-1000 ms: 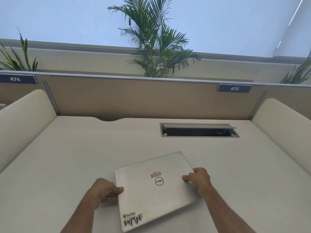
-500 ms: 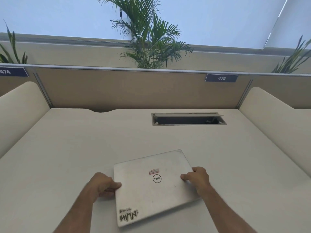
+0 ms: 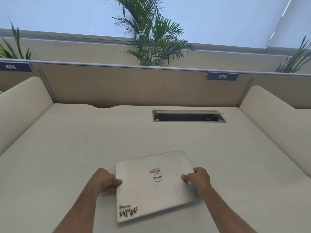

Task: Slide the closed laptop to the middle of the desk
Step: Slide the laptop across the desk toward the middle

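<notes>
A closed silver laptop [image 3: 154, 185] with a round logo and stickers lies flat on the pale desk [image 3: 84, 148], slightly turned, a little below the desk's centre. My left hand [image 3: 105, 181] grips its left edge, thumb on the lid. On the opposite side, my right hand [image 3: 198, 178] holds the right edge with fingers curled over it. Both forearms reach in from the bottom of the view.
An open cable hatch [image 3: 188, 116] is set into the desk at the back right. A tan partition [image 3: 134, 84] with a 475 label [image 3: 222, 76] closes the back. Rounded cream dividers stand at left [image 3: 20, 105] and right [image 3: 276, 118]. Plants [image 3: 151, 36] rise behind.
The laptop has slid a little away from me and turned slightly squarer to the desk, with both hands still on its edges. The camera view shifted slightly.
</notes>
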Available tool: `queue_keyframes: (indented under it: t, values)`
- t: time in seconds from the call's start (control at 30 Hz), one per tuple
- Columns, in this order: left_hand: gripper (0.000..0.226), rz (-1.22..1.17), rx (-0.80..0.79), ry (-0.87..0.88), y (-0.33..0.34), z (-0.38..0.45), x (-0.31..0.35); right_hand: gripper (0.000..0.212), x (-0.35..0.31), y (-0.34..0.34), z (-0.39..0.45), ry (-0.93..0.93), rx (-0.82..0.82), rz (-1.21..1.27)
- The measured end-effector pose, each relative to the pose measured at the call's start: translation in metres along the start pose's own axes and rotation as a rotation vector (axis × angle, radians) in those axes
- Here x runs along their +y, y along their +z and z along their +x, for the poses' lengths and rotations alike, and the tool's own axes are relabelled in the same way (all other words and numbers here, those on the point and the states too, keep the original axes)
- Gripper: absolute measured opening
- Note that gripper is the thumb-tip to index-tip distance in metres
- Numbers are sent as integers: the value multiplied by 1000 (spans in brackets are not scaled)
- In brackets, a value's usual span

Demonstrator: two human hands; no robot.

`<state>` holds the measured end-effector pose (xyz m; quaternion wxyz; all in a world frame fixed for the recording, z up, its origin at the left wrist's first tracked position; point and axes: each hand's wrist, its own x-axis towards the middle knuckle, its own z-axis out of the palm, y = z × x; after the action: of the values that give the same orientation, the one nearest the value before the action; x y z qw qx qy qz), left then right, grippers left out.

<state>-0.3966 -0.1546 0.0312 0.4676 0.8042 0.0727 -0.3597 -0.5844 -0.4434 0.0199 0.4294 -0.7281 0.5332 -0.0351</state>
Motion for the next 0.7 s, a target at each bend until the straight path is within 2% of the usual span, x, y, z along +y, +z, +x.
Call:
queue_keyframes:
  t: [0.17,0.3,0.47,0.57,0.7]
  values:
    - [22,63,65,18,2,5,-4,44,-1,2,-1,4,6,-76]
    - [19,76,89,23,3,-3,-2,42,-1,2,-3,5,14,-101]
    - [35,133,156,86,7,-12,-7,61,-1,-2,-9,-26,7,-206]
    - [16,184,230,193,14,-18,-17,70,3,-3,-11,-62,7,-298]
    - [51,382,275,273,20,-24,-34,74,2,-1,-17,-39,14,-282]
